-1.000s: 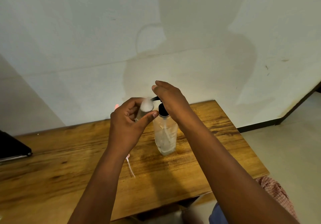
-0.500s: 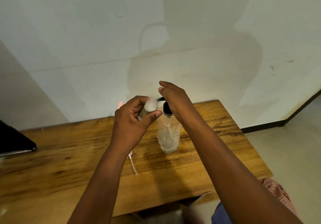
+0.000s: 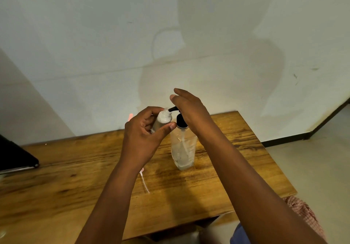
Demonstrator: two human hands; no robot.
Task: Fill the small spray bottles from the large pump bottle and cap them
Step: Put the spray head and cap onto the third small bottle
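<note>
Filling step in hand, judged from the pose: large pump bottle (image 3: 182,147) upright on the wooden table (image 3: 66,168), mostly clear with a little pale liquid low down, black pump head at the top. Right hand (image 3: 191,109) laid over the pump head with fingers straight and relaxed, palm down — pressing, not gripping. Left hand (image 3: 145,132) curled round a small spray bottle (image 3: 162,119), uncapped, held up just beside the pump so that its open neck meets the black nozzle tip. To do this well: keep the small neck square under the nozzle, press slowly and evenly, pause between strokes so that the narrow opening does not overflow, hold the big bottle steady against tipping. Fill level of the small bottle hard to read; whitish inside. Behind the left forearm, a pink spray cap with a thin dip tube (image 3: 144,184) lying on the table, mostly hidden — likely the cap to go on next. Table of warm, streaked wood grain, set against a pale wall (image 3: 94,45) with soft shadows. Dark flat object (image 3: 15,158) at the left edge, unidentifiable. Pale floor (image 3: 312,158) to the right, dark skirting along the wall foot.
</note>
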